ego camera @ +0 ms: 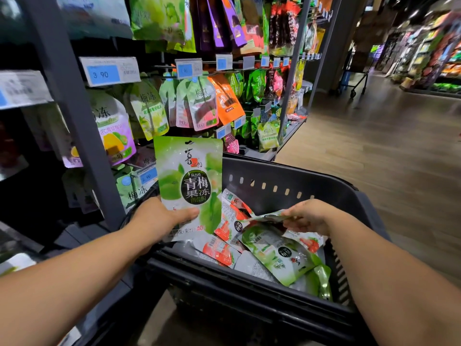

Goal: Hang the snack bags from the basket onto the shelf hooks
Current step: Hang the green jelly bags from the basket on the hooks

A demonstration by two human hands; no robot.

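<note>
Green snack bag (189, 181) held upright by left hand (162, 216); right hand (309, 216) pinches another bag (267, 218) in basket (287, 178).

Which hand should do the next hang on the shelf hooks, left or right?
Left. The left hand grips the green plum-jelly pouch upright, raised over the black plastic basket, beside the shelf's hanging pouches. The right hand is down in the basket, pinching a second green pouch lying among others.

left hand (159, 216) hides its fingers behind green bag (190, 178); far aisle (424, 46) blurred.
</note>
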